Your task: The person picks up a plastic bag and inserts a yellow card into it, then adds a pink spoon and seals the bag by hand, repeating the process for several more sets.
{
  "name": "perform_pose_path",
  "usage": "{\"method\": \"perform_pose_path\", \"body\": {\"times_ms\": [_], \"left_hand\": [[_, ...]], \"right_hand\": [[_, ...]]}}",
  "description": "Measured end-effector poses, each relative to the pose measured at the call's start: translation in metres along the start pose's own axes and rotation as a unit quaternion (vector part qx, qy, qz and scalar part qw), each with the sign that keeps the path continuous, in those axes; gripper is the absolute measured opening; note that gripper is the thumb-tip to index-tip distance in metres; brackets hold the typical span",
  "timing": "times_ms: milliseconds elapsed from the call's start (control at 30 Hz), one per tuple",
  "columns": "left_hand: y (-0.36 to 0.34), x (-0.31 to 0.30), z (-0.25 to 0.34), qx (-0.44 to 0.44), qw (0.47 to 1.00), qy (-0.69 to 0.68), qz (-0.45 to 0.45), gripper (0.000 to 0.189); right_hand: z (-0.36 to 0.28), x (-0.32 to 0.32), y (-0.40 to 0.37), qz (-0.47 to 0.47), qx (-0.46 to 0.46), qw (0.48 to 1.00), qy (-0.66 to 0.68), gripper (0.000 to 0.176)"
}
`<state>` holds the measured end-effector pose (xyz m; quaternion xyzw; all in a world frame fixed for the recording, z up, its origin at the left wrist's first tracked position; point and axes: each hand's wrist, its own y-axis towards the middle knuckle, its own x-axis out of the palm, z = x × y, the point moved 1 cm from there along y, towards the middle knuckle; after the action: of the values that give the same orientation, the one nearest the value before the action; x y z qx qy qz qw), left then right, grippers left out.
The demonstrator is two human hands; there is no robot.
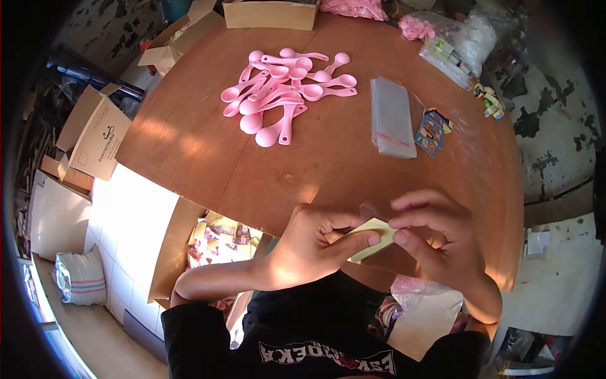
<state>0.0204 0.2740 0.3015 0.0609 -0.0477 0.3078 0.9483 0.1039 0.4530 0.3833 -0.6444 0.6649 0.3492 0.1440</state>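
Note:
Near the table's front edge, my left hand [315, 243] pinches a small pale yellow packet [372, 241], its thumb lying across the top. My right hand [435, 234] is at the packet's right corner, thumb and forefinger closed on it, the other fingers curled above. A bit of clear plastic shows behind the packet. Farther back lies a pile of pink spoons [284, 88]. To the right of the spoons is a stack of clear plastic bags [392, 120], with a small blue printed card [432, 132] beside it.
Cardboard boxes stand at the back [270, 15] and left [98, 136] of the wooden table [252, 183]. An open box [169, 252] of printed packets is below the front edge. Plastic wrap [475, 41] and pink items [416, 27] lie at the back right.

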Motion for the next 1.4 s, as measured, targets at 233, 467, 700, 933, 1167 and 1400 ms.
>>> {"method": "perform_pose_path", "body": {"times_ms": [233, 467, 700, 933, 1167, 1400], "left_hand": [[0.002, -0.017, 0.012, 0.042, 0.996, 0.052, 0.062, 0.024], [0.011, -0.025, 0.012, 0.227, 0.959, 0.122, 0.117, 0.032], [0.002, -0.043, -0.001, 0.211, 0.961, 0.103, 0.147, 0.045], [-0.016, -0.056, -0.011, 0.093, 0.979, 0.031, 0.178, 0.037], [-0.019, -0.058, -0.011, 0.055, 0.983, 0.052, 0.166, 0.04], [-0.016, -0.049, -0.008, 0.045, 0.988, 0.046, 0.139, 0.04]], "right_hand": [[-0.004, 0.01, 0.029, -0.057, 0.01, 0.998, 0.027, 0.016], [-0.016, 0.009, 0.054, -0.185, 0.088, 0.978, 0.043, 0.021], [-0.005, 0.013, 0.081, -0.24, 0.031, 0.969, 0.05, 0.026], [0.12, 0.033, 0.174, -0.016, -0.037, 0.984, -0.173, 0.021], [0.153, 0.052, 0.203, -0.003, -0.059, 0.959, -0.276, 0.023], [0.152, 0.047, 0.202, 0.028, -0.195, 0.906, -0.373, 0.012]]}}
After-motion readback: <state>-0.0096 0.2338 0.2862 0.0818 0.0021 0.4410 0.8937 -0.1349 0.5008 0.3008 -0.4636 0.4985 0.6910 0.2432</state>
